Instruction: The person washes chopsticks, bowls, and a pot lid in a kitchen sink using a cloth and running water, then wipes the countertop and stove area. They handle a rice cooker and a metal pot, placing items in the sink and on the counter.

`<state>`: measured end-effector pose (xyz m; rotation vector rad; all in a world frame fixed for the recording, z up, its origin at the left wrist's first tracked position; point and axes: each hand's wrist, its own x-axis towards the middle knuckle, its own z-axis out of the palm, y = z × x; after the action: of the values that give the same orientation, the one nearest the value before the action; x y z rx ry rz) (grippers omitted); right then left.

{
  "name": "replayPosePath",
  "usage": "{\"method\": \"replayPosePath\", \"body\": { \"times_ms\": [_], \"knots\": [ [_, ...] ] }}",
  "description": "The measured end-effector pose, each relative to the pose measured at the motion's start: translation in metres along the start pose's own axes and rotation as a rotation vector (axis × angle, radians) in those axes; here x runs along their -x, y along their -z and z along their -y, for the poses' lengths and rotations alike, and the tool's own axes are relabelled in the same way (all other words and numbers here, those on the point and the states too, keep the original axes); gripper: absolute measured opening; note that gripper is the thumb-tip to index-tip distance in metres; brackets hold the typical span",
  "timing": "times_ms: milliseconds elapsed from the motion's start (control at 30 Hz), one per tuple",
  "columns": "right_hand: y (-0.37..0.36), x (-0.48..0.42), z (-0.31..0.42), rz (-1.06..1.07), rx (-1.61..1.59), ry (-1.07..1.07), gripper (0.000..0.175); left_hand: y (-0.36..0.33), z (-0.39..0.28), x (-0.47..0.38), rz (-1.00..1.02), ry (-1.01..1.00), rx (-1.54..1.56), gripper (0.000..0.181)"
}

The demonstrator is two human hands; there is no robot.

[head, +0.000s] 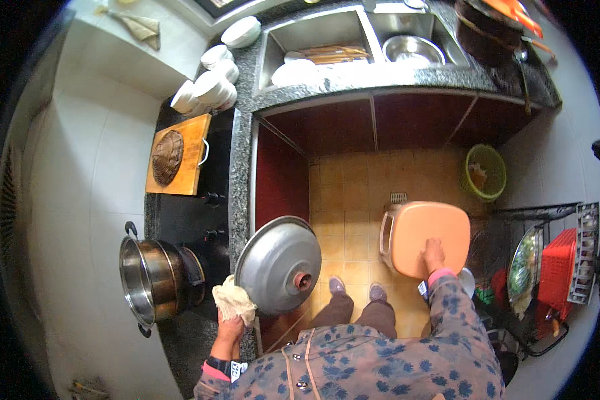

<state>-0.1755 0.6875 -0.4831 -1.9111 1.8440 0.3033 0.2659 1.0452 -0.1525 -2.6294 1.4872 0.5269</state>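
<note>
My left hand grips a crumpled beige cloth, which hides most of the fingers. The cloth presses against the rim of a large domed metal lid with a reddish knob; the lid is tilted at the counter's front edge. To the left of that hand, a deep two-handled steel pot stands uncovered on the black cooktop. My right hand touches the top of an orange plastic stool. Its fingers look bent, and whether they hold anything is unclear.
A brown woven disc lies on a wooden board. White bowls stand in the counter corner. Ahead is a double sink with a steel basin. A green basket and a rack with a red basket are right.
</note>
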Motion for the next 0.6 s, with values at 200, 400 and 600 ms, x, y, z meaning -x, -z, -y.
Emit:
{"method": "replayPosePath", "body": {
  "times_ms": [200,400,600],
  "knots": [
    [0.094,0.06,0.14,0.771,-1.12,0.367,0.051,-0.048,0.02,-0.096,-0.144,-0.021,1.626,0.057],
    [0.218,0.105,0.265,0.58,-1.847,0.196,0.062,-0.075,-0.009,-0.244,0.04,-0.411,2.186,0.051],
    [0.326,0.098,0.359,0.682,-1.549,0.527,0.073,-0.019,-0.019,-0.315,-0.345,-0.15,1.843,0.042]
  ]
}}
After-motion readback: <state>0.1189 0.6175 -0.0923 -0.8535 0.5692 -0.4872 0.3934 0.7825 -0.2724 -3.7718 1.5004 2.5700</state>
